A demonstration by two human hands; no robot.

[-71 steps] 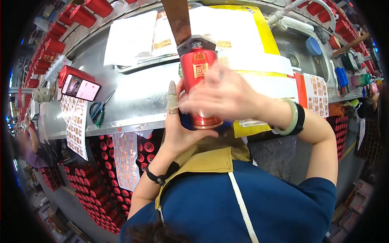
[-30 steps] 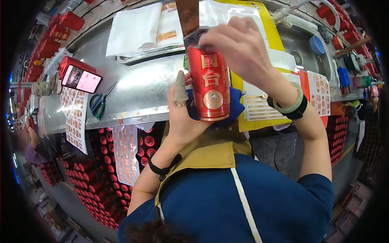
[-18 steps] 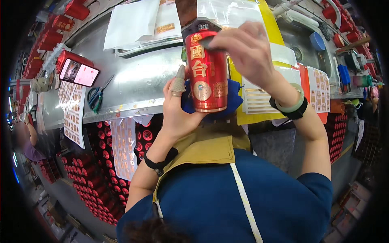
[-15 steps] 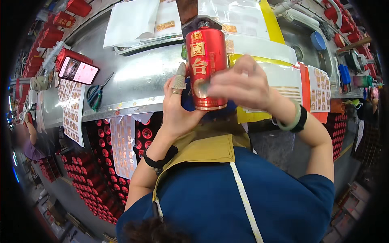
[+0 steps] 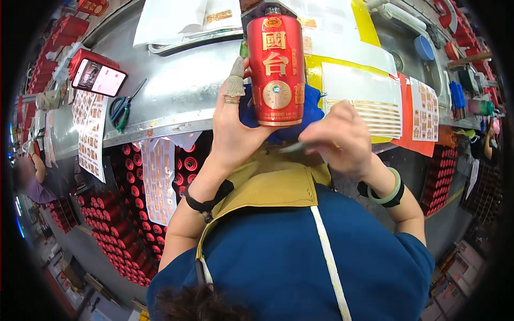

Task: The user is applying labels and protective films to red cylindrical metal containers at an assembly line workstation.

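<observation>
A red bottle (image 5: 276, 72) with gold lettering, a round gold emblem and a dark neck is held in my left hand (image 5: 233, 128), which wraps its left side and base. A ribbed, pale finger cot (image 5: 235, 80) covers one finger of that hand. My right hand (image 5: 345, 136) is apart from the bottle, below and to its right, its fingers pinched on a thin greyish strip (image 5: 293, 147). Motion blurs the strip, and I cannot make out its kind. Behind the bottle's base lies a blue cloth (image 5: 315, 111).
On the metal bench (image 5: 160, 88) are a phone (image 5: 99, 78) leaning on a red container, scissors (image 5: 122, 109) and gold sticker sheets (image 5: 90, 136). A sheet with gold strips (image 5: 369, 117) lies at right, near a blue bowl (image 5: 423, 48). Stacked red bottles (image 5: 115, 232) stand below.
My right hand has left the bottle's front and moved down, uncovering the round emblem; the greyish strip now shows in its fingers. The bottle sits slightly higher, still in my left hand.
</observation>
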